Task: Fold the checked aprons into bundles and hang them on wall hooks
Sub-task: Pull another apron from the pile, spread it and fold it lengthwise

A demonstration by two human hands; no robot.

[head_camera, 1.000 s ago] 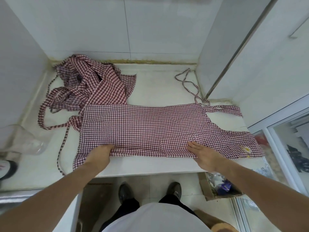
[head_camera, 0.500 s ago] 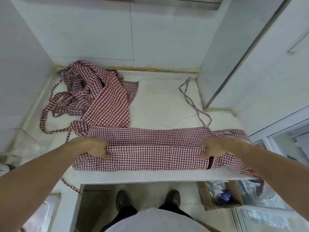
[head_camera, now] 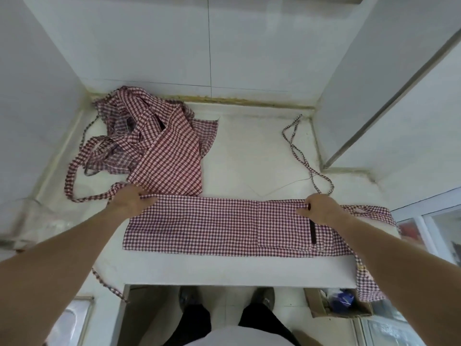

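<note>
Apron in work: checked apron [head_camera: 219, 224], red-and-white, folded into a long narrow band on the white surface [head_camera: 249, 151], near its front edge.
Long axis: runs left to right across the person's view, parallel to the front edge of the surface.
Which way it points: bib or strap end seems to be on the right, where cloth spills past the corner and hangs down [head_camera: 368, 283]; a pocket with a dark slit [head_camera: 312, 232] sits toward that end. Judged, not certain.
Left hand [head_camera: 129, 202]: at the far left corner of the band, fingers curled onto the top edge; grip looks clamped on the cloth there.
Right hand [head_camera: 321, 208]: at the far edge toward the right end, fingers bent over and pinching the fold.
Why held so: both hands on the far edge, well apart, likely to keep the fold line straight and the layers square before the next fold or roll.
Loose ties: one thin tie [head_camera: 299, 151] trails toward the back right corner; another strap [head_camera: 109, 283] drops off the front left edge.
Waiting pile: heap of unfolded checked aprons [head_camera: 149, 143] at the back left, touching the band's far left corner.
Step judged: lengthwise fold just laid; bundling and hanging not yet done.
Below: cardboard box [head_camera: 336, 308] on the floor at right, person's shoes [head_camera: 262, 295] under the surface edge.
</note>
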